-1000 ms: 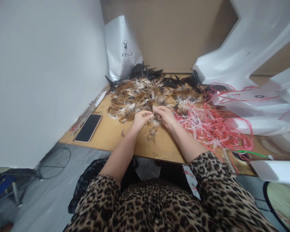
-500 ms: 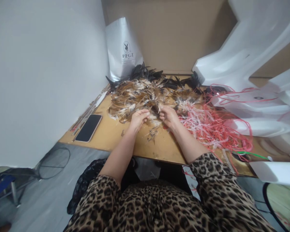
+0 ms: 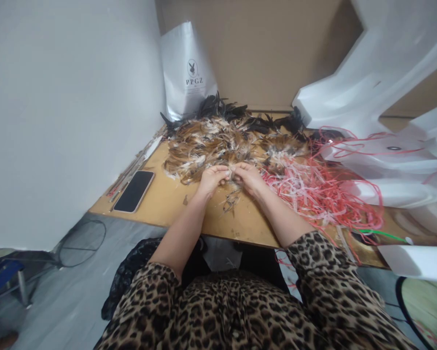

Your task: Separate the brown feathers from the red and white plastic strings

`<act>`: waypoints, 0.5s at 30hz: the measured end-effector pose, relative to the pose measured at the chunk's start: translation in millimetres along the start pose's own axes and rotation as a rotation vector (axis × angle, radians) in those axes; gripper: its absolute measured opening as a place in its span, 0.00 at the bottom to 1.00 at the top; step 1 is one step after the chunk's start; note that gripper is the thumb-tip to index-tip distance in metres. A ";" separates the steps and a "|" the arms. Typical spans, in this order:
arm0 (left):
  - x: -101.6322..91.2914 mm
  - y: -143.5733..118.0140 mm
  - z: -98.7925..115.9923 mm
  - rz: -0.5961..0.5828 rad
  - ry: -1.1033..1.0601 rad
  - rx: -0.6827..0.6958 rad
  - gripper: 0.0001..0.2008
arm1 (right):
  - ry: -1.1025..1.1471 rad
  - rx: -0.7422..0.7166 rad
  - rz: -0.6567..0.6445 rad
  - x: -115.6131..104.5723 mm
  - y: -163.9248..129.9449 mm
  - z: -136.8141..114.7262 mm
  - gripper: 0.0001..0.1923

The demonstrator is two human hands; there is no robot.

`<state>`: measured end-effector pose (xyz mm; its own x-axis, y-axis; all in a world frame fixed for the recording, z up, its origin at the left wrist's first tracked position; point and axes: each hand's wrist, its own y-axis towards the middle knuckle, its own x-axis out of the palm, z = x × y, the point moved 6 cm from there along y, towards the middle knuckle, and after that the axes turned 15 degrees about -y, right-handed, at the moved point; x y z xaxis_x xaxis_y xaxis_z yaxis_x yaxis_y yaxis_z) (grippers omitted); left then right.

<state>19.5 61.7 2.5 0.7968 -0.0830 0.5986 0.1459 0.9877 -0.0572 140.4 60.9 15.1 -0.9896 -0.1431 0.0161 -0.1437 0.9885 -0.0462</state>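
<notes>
My left hand (image 3: 214, 180) is closed in a pinch in front of a broad pile of brown, white and black feathers (image 3: 207, 141) on the wooden table (image 3: 247, 214). Fingertip to fingertip with it, my right hand (image 3: 246, 177) pinches a small feather (image 3: 231, 173), mostly covered by the fingers. Whether the left fingers grip the same feather or something else is too small to make out. A few loose feather bits (image 3: 230, 200) lie on the wood just below both hands. Pink and red plastic strips (image 3: 309, 189) lie tangled beside my right forearm.
A phone (image 3: 134, 191) lies at the table's left, beside thin sticks (image 3: 131, 167) along the white wall. A silver bag (image 3: 189, 73) stands behind the feathers. Large white curved pieces (image 3: 371, 160) crowd the right side, near a green strip (image 3: 382, 235).
My right hand has moved left and a little down, so the fingertips of both hands now meet. The gap between them has closed. My left hand has hardly moved.
</notes>
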 end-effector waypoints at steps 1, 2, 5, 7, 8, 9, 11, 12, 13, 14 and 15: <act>0.0 0.1 0.0 -0.003 0.001 0.002 0.16 | -0.008 -0.005 -0.001 0.0 0.4 0.9 0.15; -0.1 0.2 0.0 -0.006 0.002 0.003 0.16 | -0.016 -0.012 0.000 0.0 0.5 1.5 0.15; 0.0 0.6 -0.2 -0.018 0.005 0.005 0.16 | -0.021 -0.018 0.006 0.0 0.0 2.3 0.14; 0.4 0.8 -0.4 -0.027 0.007 0.006 0.16 | -0.013 -0.006 0.000 0.7 -0.6 2.4 0.15; 0.6 0.9 -0.3 -0.029 0.006 0.008 0.16 | -0.004 0.001 -0.006 1.1 -0.7 2.3 0.15; 0.6 1.0 -0.1 -0.027 0.004 0.011 0.16 | 0.006 0.008 -0.012 1.5 -0.9 1.9 0.15; 0.3 1.2 0.6 -0.020 -0.004 0.018 0.16 | 0.022 0.020 -0.022 1.5 -1.1 1.0 0.16; -0.1 1.4 1.2 -0.013 -0.013 0.023 0.16 | 0.024 0.028 -0.028 1.3 -1.3 0.7 0.17; -0.8 1.6 2.1 -0.003 -0.027 0.031 0.16 | 0.022 0.038 -0.037 1.2 -1.7 0.7 0.17; -1.8 1.9 3.1 0.010 -0.044 0.042 0.16 | 0.015 0.050 -0.049 1.4 -2.2 1.1 0.17; -3.1 2.2 4.3 0.026 -0.064 0.054 0.16 | 0.004 0.064 -0.062 1.8 -2.9 1.9 0.17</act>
<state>14.8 64.7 4.0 0.7605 -0.0499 0.6474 0.0919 0.9953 -0.0313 139.0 57.7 13.3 -0.9787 -0.2039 0.0249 -0.2054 0.9727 -0.1084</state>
